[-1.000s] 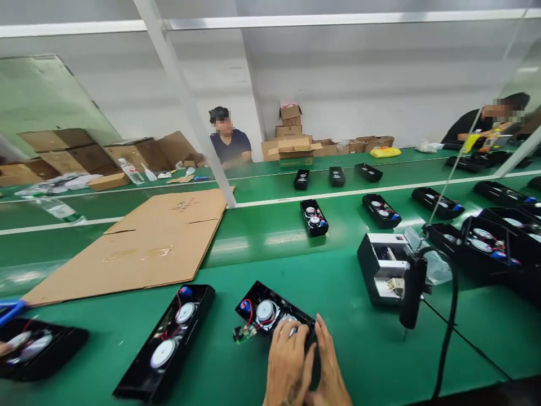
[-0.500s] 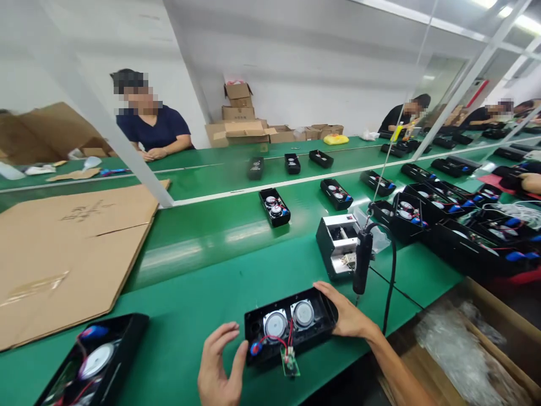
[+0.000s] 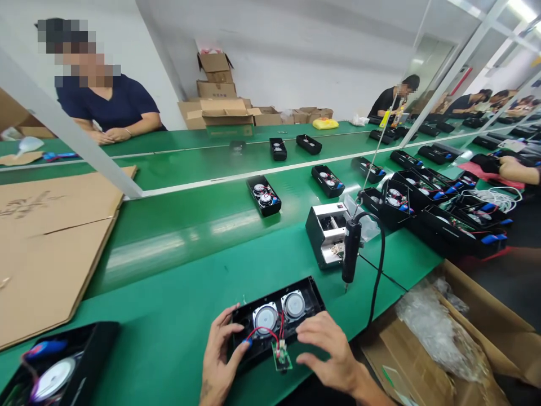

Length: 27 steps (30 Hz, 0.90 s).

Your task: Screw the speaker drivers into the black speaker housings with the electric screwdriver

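Observation:
A black speaker case [image 3: 305,334] lies in front of me on the green mat, its inside facing up. Two round speakers [image 3: 266,320] sit in it, with red wires running to a small green circuit board [image 3: 282,357] that hangs over the near edge. My left hand [image 3: 221,349] grips the case's left end, thumb and fingers over its rim, mostly hiding a blue part there. Over the near right side hovers my right hand [image 3: 327,351], thumb and fingers apart near the circuit board, holding nothing.
Behind the case stand a small black-and-silver machine [image 3: 327,234] and a hanging electric screwdriver [image 3: 350,251]. Another open case [image 3: 91,355] lies at front left, near flat cardboard [image 3: 51,254]. Several cases crowd the right. A carton with plastic bags [image 3: 439,332] is below right. Co-workers sit beyond.
My left hand has closed on the case's left end. My right hand has left its right end and come over the near side by the circuit board. The view has shifted rightward.

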Motion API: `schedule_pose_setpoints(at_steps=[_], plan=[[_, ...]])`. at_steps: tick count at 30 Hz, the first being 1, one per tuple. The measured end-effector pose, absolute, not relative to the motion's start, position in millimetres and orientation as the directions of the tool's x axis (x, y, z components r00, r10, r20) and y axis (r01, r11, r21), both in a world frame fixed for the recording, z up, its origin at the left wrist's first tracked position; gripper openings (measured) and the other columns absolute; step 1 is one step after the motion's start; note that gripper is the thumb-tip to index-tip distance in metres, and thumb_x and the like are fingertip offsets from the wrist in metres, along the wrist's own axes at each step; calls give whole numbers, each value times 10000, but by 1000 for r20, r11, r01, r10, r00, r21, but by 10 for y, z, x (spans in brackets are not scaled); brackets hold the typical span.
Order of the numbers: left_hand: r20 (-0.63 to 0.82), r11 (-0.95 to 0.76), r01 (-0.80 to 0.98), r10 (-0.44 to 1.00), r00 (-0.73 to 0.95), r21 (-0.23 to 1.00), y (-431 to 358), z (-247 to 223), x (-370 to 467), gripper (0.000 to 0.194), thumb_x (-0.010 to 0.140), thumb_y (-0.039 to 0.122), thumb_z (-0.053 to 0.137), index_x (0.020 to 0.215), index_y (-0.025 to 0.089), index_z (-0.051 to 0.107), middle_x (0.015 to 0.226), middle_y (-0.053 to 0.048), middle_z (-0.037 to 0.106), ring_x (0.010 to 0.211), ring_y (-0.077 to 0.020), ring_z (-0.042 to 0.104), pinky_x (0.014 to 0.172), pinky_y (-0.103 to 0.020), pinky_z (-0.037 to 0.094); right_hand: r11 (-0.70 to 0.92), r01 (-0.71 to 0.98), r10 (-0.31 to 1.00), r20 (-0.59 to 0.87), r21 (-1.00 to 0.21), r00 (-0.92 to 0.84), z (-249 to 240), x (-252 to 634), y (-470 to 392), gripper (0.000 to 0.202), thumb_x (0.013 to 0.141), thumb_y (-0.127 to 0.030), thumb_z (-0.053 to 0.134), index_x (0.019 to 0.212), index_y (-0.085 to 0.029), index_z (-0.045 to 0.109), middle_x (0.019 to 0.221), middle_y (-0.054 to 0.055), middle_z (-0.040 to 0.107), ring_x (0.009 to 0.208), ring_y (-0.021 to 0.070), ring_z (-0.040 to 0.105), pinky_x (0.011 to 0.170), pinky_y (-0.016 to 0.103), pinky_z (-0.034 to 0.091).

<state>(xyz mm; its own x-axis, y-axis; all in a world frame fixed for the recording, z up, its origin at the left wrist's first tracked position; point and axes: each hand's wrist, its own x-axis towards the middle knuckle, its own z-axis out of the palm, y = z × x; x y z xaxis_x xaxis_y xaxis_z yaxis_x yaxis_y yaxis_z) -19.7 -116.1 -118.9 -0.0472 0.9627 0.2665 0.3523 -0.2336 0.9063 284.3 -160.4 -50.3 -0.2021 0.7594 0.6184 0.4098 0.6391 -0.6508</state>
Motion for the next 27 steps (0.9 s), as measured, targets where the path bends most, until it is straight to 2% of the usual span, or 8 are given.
schedule_pose_setpoints(at_steps=[5,9,13,16,18,20,23,27], plan=[[314,-268,419,948,-45,868,-1207,-1120,-148,301,918,551,774,889,254,737,1388,-107,677,1290,-313,707,1093,-494,618,674,313,733,659,-669,-170,-449,2495,-1488,159,1049,-122,674,1157,-229,718,999,45,856,944,193,824,852,334,607],[311,-249,472,949,-58,846,-1316,-1048,-88,309,948,551,744,887,248,724,1374,-103,672,1272,-296,715,1078,-479,630,592,339,798,590,-731,-121,-301,2625,-1272,146,1076,-159,653,1157,-222,757,1001,60,816,884,178,776,801,299,622],[408,-291,592,910,-71,751,-1407,-797,-24,224,997,482,707,1045,263,725,1434,-105,640,1318,-285,684,1096,-503,623,708,446,706,542,-548,-455,-131,2781,-1145,268,1095,-104,529,1216,-208,745,1057,77,801,889,185,726,770,313,583],[528,-453,688,841,117,568,-1429,-579,23,226,971,449,759,1097,267,719,1507,-123,595,1432,-336,601,1140,-567,586,785,511,614,330,-352,-717,-36,2740,-1134,256,1068,-78,527,1205,-178,718,1087,84,810,934,221,712,778,365,533],[534,-581,704,778,331,410,-1414,-503,68,260,930,451,808,1098,270,728,1514,-127,609,1511,-396,519,1198,-649,515,777,564,614,134,-281,-778,12,2663,-1134,198,1078,-111,550,1170,-161,718,1073,84,805,953,233,709,788,380,513],[504,-635,710,740,446,304,-1385,-504,124,281,897,408,835,1115,262,736,1504,-133,637,1570,-444,435,1257,-721,413,756,602,622,-5,-255,-783,47,2591,-1120,171,1086,-128,561,1109,-158,728,1049,77,797,937,228,708,815,378,503],[486,-634,721,742,462,281,-1346,-586,201,242,895,263,798,1127,238,734,1459,-130,684,1601,-436,395,1300,-727,338,748,603,600,-105,-279,-793,76,2554,-1070,174,1056,-98,579,1101,-158,737,1056,76,790,934,219,708,856,360,491],[466,-654,703,732,496,280,-1331,-641,238,182,895,146,740,1044,251,732,1416,-65,730,1622,-400,381,1345,-728,239,733,587,580,-136,-344,-803,81,2632,-993,251,986,-46,588,1152,-154,743,1099,93,800,976,226,714,847,342,485]])
